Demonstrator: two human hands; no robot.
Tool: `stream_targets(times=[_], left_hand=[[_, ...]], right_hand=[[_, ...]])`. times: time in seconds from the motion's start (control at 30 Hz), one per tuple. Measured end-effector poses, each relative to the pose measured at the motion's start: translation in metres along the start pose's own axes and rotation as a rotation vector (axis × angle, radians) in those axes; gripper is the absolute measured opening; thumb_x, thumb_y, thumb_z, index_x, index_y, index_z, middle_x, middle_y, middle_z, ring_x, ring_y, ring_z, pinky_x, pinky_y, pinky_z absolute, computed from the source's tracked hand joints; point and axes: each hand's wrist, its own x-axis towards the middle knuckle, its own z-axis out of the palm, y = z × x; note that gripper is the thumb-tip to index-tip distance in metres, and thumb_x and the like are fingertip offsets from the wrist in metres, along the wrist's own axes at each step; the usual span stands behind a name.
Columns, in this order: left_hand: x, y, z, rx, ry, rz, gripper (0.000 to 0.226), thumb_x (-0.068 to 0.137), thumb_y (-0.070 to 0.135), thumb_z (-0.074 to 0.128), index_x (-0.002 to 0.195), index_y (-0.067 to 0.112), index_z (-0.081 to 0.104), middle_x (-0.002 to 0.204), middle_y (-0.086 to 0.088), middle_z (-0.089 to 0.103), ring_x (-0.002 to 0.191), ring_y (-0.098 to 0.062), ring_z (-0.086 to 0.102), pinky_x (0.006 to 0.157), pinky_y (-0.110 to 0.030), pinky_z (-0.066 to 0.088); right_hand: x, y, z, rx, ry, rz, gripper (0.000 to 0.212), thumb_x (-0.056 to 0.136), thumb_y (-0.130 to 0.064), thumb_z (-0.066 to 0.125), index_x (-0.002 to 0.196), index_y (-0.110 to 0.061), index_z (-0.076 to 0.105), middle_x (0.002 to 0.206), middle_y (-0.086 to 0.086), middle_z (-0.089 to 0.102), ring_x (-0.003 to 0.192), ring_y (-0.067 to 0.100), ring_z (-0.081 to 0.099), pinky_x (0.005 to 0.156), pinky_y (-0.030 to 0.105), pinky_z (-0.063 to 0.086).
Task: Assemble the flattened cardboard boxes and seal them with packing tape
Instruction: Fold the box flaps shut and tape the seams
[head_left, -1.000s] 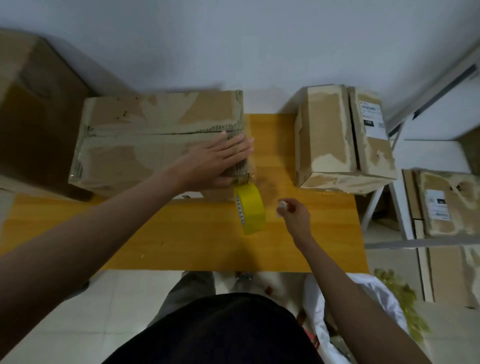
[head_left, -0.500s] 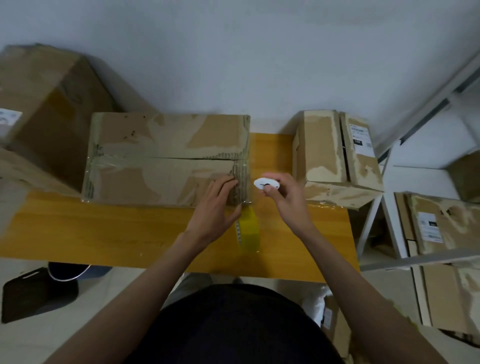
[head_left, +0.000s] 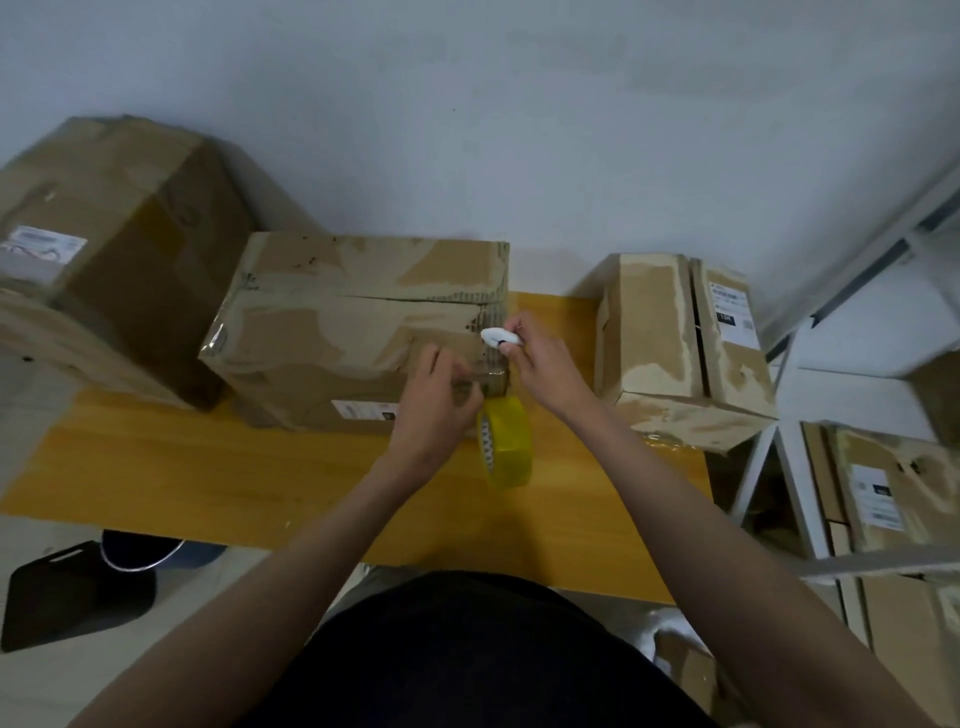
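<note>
A taped cardboard box (head_left: 343, 322) lies on the yellow wooden table (head_left: 208, 478). A yellow tape roll (head_left: 506, 447) hangs at the box's near right corner, its strip stuck to the box. My left hand (head_left: 441, 400) pinches the clear tape strip just above the roll. My right hand (head_left: 540, 364) grips a small white cutter (head_left: 500, 338) at the box's right edge, close to the strip.
A smaller cardboard box (head_left: 675, 348) stands on the table's right end. A large box (head_left: 104, 249) sits at the far left. A white metal shelf (head_left: 810, 467) with more boxes is on the right. A black bag (head_left: 67, 592) lies on the floor at left.
My left hand slid from pressing flat on the box top down to the tape strip at the corner. My right hand rose from the table with the white cutter to the box's right edge.
</note>
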Motion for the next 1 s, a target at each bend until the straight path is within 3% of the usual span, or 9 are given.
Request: stream_targets(times=[0.07, 0.13, 0.27, 0.4, 0.5, 0.6, 0.77, 0.87, 1.0], left_hand=[[-0.015, 0.008, 0.011, -0.127, -0.033, -0.197, 0.031, 0.089, 0.037, 0.069, 0.102, 0.02, 0.046, 0.091, 0.003, 0.057, 0.078, -0.014, 0.056, 0.067, -0.039, 0.051], [-0.021, 0.015, 0.021, -0.273, -0.06, -0.366, 0.056, 0.083, 0.046, 0.076, 0.119, 0.022, 0.04, 0.099, 0.001, 0.064, 0.083, -0.015, 0.064, 0.074, -0.041, 0.056], [-0.02, 0.021, 0.033, -0.524, -0.002, -0.519, 0.093, 0.072, 0.031, 0.089, 0.141, 0.029, 0.027, 0.097, 0.009, 0.065, 0.083, -0.001, 0.068, 0.073, -0.025, 0.055], [-0.029, 0.013, 0.042, -0.527, -0.064, -0.521, 0.107, 0.069, 0.026, 0.091, 0.148, 0.032, 0.018, 0.095, 0.014, 0.065, 0.085, -0.005, 0.069, 0.068, -0.023, 0.054], [-0.032, 0.017, 0.048, -0.553, -0.108, -0.51, 0.114, 0.072, 0.023, 0.09, 0.153, 0.032, 0.011, 0.104, -0.001, 0.07, 0.093, -0.016, 0.069, 0.081, -0.045, 0.058], [-0.031, 0.019, 0.048, -0.554, -0.069, -0.46, 0.117, 0.072, 0.016, 0.09, 0.155, 0.036, 0.009, 0.099, 0.016, 0.063, 0.089, -0.018, 0.07, 0.082, -0.051, 0.057], [-0.03, 0.01, 0.036, -0.507, -0.106, -0.358, 0.125, 0.073, 0.016, 0.089, 0.156, 0.048, 0.0, 0.117, 0.028, 0.052, 0.098, -0.012, 0.067, 0.082, -0.043, 0.059], [-0.026, 0.007, 0.029, -0.526, -0.184, -0.366, 0.123, 0.075, 0.019, 0.087, 0.153, 0.056, -0.001, 0.139, 0.019, 0.047, 0.106, -0.012, 0.064, 0.087, -0.041, 0.058], [-0.025, 0.005, 0.027, -0.618, -0.226, -0.416, 0.126, 0.074, 0.019, 0.088, 0.149, 0.062, -0.003, 0.136, -0.002, 0.061, 0.104, -0.011, 0.067, 0.085, -0.035, 0.059]], right_hand=[[0.009, 0.0, 0.0, 0.011, -0.007, 0.027, 0.01, 0.101, -0.015, 0.052, 0.107, -0.009, 0.049, 0.091, 0.0, 0.057, 0.075, 0.022, 0.052, 0.061, 0.035, 0.03], [0.015, -0.001, -0.001, 0.026, -0.006, 0.052, 0.009, 0.101, -0.015, 0.052, 0.107, -0.009, 0.049, 0.089, 0.001, 0.059, 0.075, 0.023, 0.052, 0.061, 0.038, 0.034], [0.016, 0.004, -0.004, 0.046, -0.019, 0.045, 0.008, 0.101, -0.014, 0.052, 0.105, -0.008, 0.047, 0.081, -0.001, 0.054, 0.065, 0.017, 0.045, 0.059, 0.037, 0.031], [0.014, 0.006, -0.004, 0.066, -0.03, 0.044, 0.007, 0.101, -0.014, 0.052, 0.102, -0.013, 0.044, 0.082, 0.002, 0.056, 0.059, 0.013, 0.042, 0.056, 0.034, 0.027], [0.016, 0.007, -0.003, 0.08, -0.031, 0.051, 0.011, 0.101, -0.015, 0.052, 0.101, -0.018, 0.041, 0.085, 0.008, 0.061, 0.059, 0.012, 0.044, 0.056, 0.034, 0.029], [0.016, 0.01, -0.002, 0.074, -0.033, 0.051, 0.009, 0.101, -0.016, 0.052, 0.102, -0.017, 0.043, 0.089, 0.01, 0.065, 0.058, 0.008, 0.046, 0.054, 0.033, 0.03], [0.018, 0.013, 0.0, 0.066, -0.025, 0.043, 0.01, 0.101, -0.015, 0.054, 0.107, -0.01, 0.048, 0.093, 0.011, 0.069, 0.057, 0.007, 0.049, 0.053, 0.031, 0.034], [0.017, 0.011, -0.003, 0.09, 0.007, 0.019, 0.012, 0.099, -0.011, 0.054, 0.111, -0.01, 0.053, 0.101, 0.009, 0.069, 0.072, 0.019, 0.059, 0.063, 0.038, 0.044], [0.005, 0.01, -0.011, 0.074, 0.101, -0.072, 0.025, 0.099, -0.007, 0.052, 0.119, -0.015, 0.066, 0.118, -0.002, 0.068, 0.105, 0.012, 0.062, 0.085, 0.03, 0.046]])
